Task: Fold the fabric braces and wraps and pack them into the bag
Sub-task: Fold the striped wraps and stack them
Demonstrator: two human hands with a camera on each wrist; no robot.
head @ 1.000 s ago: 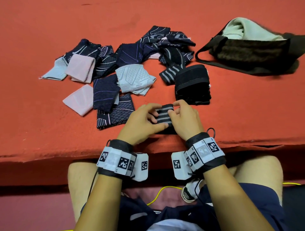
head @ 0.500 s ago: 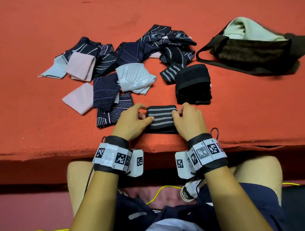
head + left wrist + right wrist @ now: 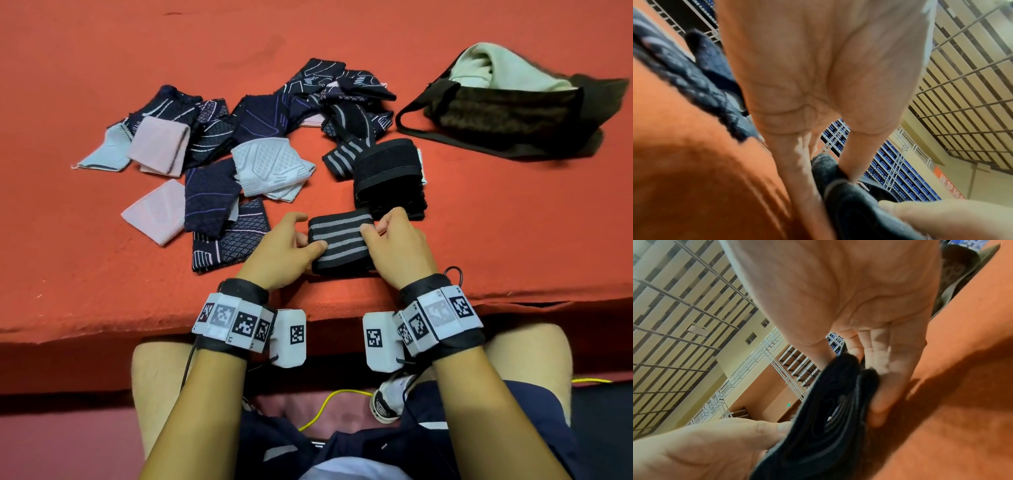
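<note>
Red cloth worktop [image 3: 479, 222] with fabric pieces

On it lie scattered braces [image 3: 212, 150], a black folded stack [image 3: 388, 178], a striped wrap [image 3: 339, 240] near the front edge, and a dark bag [image 3: 507, 116] at the far right.

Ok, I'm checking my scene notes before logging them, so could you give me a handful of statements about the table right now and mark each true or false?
1. Both hands hold the striped wrap: the left hand at its left end, the right hand at its right. True.
2. The bag lies at the table's left edge. False: it lies far right.
3. A black folded wrap sits just beyond the striped one. True.
4. The table cover is blue. False: it is orange-red.
5. A pale cloth shows in the bag's opening. True.
</note>
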